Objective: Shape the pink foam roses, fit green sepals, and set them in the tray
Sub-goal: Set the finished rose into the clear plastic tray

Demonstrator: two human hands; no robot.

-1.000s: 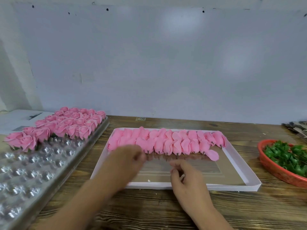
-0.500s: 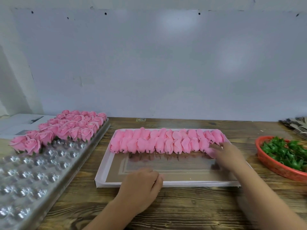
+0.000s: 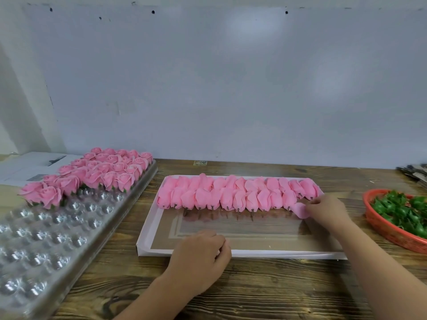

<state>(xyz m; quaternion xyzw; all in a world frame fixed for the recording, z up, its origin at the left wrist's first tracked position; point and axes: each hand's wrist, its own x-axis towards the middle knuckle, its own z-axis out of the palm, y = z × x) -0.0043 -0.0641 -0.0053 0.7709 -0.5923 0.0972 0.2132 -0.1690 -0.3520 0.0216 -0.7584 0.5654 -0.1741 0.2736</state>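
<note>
Two rows of unshaped pink foam roses lie across the far half of a shallow white box in front of me. My right hand is at the right end of the near row and pinches one loose pink bud. My left hand rests over the box's near rim with fingers loosely curled and nothing visible in it. Finished roses with green sepals fill the far part of the clear plastic tray on the left. Green sepals are piled in a red basket on the right.
The wooden table runs along a pale wall. White papers lie behind the tray at far left. Dark flat items sit at the far right edge. The tray's near cups stand bare.
My right hand moved from the box's middle to the right end of the near row and took hold of the loose bud. My left hand drew back from the roses to the near rim.
</note>
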